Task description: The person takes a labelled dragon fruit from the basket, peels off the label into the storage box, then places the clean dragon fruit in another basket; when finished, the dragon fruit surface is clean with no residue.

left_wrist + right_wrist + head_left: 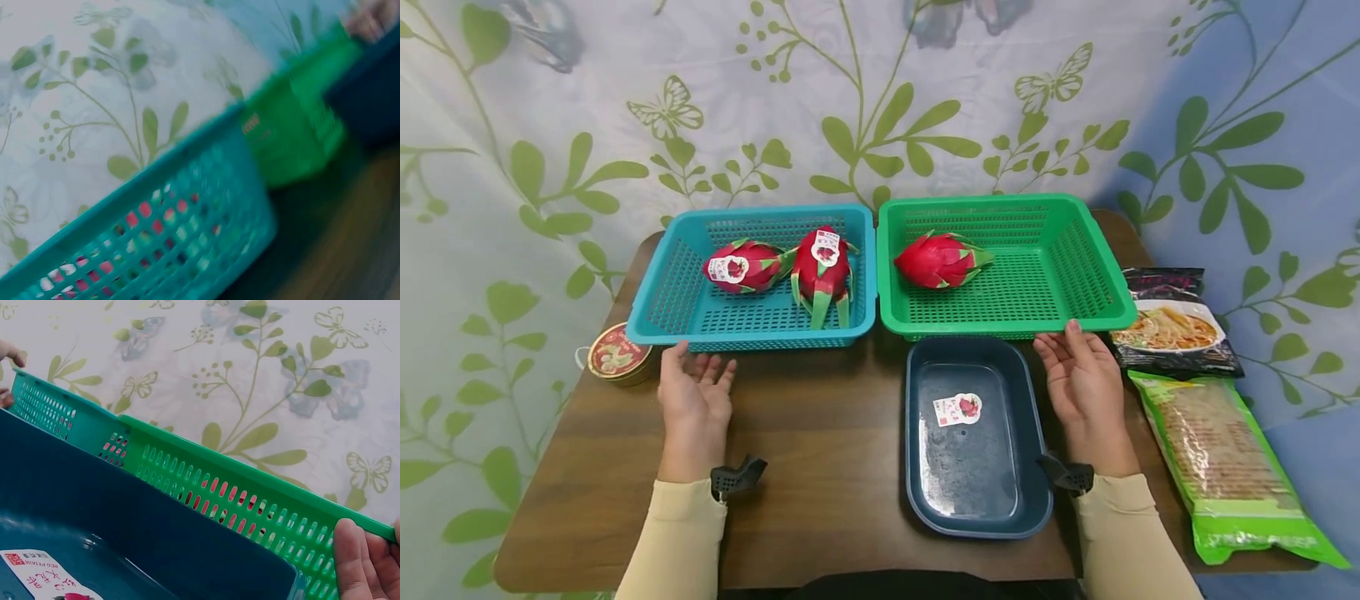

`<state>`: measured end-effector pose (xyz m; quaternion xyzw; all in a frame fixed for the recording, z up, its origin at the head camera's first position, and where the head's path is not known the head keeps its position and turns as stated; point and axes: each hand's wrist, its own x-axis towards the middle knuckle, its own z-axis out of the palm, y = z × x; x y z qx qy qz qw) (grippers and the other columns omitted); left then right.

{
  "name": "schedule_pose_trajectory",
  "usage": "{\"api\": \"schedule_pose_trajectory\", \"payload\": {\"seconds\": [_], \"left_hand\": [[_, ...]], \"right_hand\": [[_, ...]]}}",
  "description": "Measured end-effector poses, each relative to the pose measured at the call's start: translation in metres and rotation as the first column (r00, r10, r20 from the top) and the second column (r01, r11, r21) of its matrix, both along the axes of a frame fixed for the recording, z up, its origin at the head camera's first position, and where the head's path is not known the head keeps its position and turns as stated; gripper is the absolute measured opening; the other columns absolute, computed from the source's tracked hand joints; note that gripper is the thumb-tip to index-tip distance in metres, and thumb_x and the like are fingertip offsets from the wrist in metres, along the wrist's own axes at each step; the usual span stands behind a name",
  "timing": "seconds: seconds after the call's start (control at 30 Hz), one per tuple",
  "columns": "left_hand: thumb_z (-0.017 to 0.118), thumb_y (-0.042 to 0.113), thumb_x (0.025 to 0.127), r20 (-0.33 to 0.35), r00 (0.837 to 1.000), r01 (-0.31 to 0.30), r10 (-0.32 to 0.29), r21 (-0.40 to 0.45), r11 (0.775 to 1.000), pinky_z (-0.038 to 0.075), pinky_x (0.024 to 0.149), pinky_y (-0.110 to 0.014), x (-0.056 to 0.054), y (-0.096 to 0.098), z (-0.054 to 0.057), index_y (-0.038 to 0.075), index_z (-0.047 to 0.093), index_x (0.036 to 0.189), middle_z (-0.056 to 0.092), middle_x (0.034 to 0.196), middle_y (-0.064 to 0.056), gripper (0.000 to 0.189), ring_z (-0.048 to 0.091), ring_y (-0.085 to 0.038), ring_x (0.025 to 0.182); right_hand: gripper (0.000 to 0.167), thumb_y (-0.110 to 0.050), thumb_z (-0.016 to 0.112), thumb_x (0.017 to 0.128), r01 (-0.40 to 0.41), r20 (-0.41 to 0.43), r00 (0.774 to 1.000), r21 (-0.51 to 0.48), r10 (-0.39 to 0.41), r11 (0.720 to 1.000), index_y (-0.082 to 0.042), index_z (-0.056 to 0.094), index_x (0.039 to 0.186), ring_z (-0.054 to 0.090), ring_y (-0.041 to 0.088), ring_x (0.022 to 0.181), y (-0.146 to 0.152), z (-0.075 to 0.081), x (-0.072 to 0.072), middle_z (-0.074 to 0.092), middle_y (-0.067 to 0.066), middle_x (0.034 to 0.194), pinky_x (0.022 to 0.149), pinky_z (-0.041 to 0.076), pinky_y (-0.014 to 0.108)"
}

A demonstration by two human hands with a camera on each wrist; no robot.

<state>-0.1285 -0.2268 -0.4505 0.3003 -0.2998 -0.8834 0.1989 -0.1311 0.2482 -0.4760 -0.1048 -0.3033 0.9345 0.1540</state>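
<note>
My left hand (696, 400), palm up with loosely bent fingers, is at the front wall of the blue basket (752, 340). Two dragon fruits, one lying sideways (748, 268) and one pointing forward (823, 267), lie in that basket with labels on them. At the green basket's (1007, 327) front right, my right hand (1086, 392) is palm up, thumb tip at the rim; the right wrist view shows fingers (351, 556) against the slotted wall. An unlabelled dragon fruit (942, 260) lies in the green basket's left half.
A dark blue tub (977, 508) with a loose label (957, 410) inside stands before the green basket. Right of it lie a black noodle packet (1176, 325) and a green-edged bag (1232, 458). A round tub (617, 354) stands left on the wooden table (820, 467).
</note>
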Motion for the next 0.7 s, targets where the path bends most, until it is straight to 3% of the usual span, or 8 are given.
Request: {"api": "schedule_pose_trajectory", "payload": {"seconds": [0.07, 0.13, 0.23, 0.37, 0.47, 0.5, 0.57, 0.7], "left_hand": [[0.064, 0.023, 0.105, -0.062, 0.995, 0.089, -0.08, 0.153, 0.984, 0.049, 0.102, -0.042, -0.003, 0.005, -0.002, 0.011, 0.042, 0.133, 0.046, 0.125, -0.008, 0.038, 0.051, -0.022, 0.114], [0.062, 0.016, 0.107, -0.143, 0.986, 0.12, -0.086, 0.241, 0.963, 0.048, 0.104, -0.041, -0.006, 0.009, -0.004, 0.012, 0.041, 0.136, 0.05, 0.127, -0.01, 0.037, 0.053, -0.023, 0.117], [0.058, 0.007, 0.108, -0.226, 0.972, 0.114, -0.064, 0.218, 0.969, 0.053, 0.095, -0.038, -0.008, 0.012, -0.008, 0.006, 0.044, 0.133, 0.056, 0.117, -0.013, 0.029, 0.057, -0.024, 0.108], [0.06, 0.002, 0.106, -0.25, 0.968, 0.065, -0.031, 0.127, 0.99, 0.056, 0.083, -0.036, -0.01, 0.014, -0.014, 0.002, 0.045, 0.122, 0.053, 0.1, -0.014, 0.022, 0.055, -0.025, 0.087], [0.062, 0.001, 0.105, -0.269, 0.963, 0.044, -0.016, 0.099, 0.994, 0.057, 0.081, -0.036, -0.012, 0.016, -0.019, 0.002, 0.045, 0.115, 0.051, 0.099, -0.015, 0.02, 0.055, -0.026, 0.084], [0.063, 0.001, 0.105, -0.276, 0.961, 0.041, -0.013, 0.095, 0.995, 0.058, 0.081, -0.036, -0.012, 0.017, -0.02, 0.001, 0.045, 0.113, 0.051, 0.098, -0.015, 0.02, 0.056, -0.026, 0.083], [0.063, 0.0, 0.105, -0.287, 0.958, 0.038, -0.012, 0.085, 0.996, 0.058, 0.081, -0.036, -0.013, 0.019, -0.023, 0.001, 0.045, 0.109, 0.051, 0.097, -0.015, 0.018, 0.056, -0.026, 0.082], [0.063, 0.0, 0.104, -0.307, 0.952, 0.035, -0.009, 0.078, 0.996, 0.058, 0.078, -0.035, -0.014, 0.022, -0.024, 0.0, 0.045, 0.105, 0.053, 0.094, -0.015, 0.017, 0.057, -0.025, 0.08]], "right_hand": [[0.017, -0.005, 0.065, 0.103, -0.003, 0.0, 1.0, -0.002, 0.003, 1.0, 0.009, 0.057, 0.1, 0.074, 0.031, 0.084, 0.0, 0.0, 0.0, 0.069, 0.023, 0.091, 0.078, 0.062, 0.035], [0.017, -0.006, 0.065, 0.103, -0.01, 0.001, 1.0, 0.0, 0.01, 1.0, 0.009, 0.057, 0.101, 0.074, 0.031, 0.085, 0.0, 0.0, 0.0, 0.069, 0.023, 0.091, 0.079, 0.062, 0.035], [0.017, -0.006, 0.065, 0.104, -0.024, 0.001, 1.0, 0.009, 0.024, 1.0, 0.009, 0.057, 0.104, 0.074, 0.031, 0.087, 0.001, 0.0, 0.001, 0.069, 0.022, 0.093, 0.08, 0.062, 0.035], [0.019, -0.007, 0.065, 0.104, -0.044, 0.001, 0.999, 0.061, 0.044, 0.997, 0.009, 0.056, 0.107, 0.075, 0.031, 0.089, 0.006, 0.002, 0.003, 0.07, 0.023, 0.096, 0.08, 0.062, 0.036], [0.026, -0.015, 0.065, 0.105, -0.088, 0.061, 0.995, 0.229, 0.076, 0.97, 0.01, 0.058, 0.112, 0.075, 0.029, 0.088, 0.014, 0.008, 0.009, 0.072, 0.021, 0.096, 0.079, 0.062, 0.036], [0.031, -0.019, 0.065, 0.106, -0.108, 0.099, 0.992, 0.316, 0.08, 0.943, 0.011, 0.059, 0.113, 0.076, 0.027, 0.085, 0.017, 0.011, 0.011, 0.073, 0.019, 0.094, 0.077, 0.062, 0.035], [0.042, -0.029, 0.065, 0.106, -0.154, 0.199, 0.978, 0.515, 0.057, 0.843, 0.013, 0.06, 0.114, 0.076, 0.023, 0.079, 0.025, 0.021, 0.018, 0.074, 0.015, 0.089, 0.071, 0.063, 0.034], [0.049, -0.043, 0.066, 0.105, -0.245, 0.338, 0.931, 0.862, -0.141, 0.445, 0.006, 0.066, 0.106, 0.071, 0.014, 0.061, 0.037, 0.058, 0.034, 0.071, 0.001, 0.076, 0.057, 0.06, 0.026]]}}
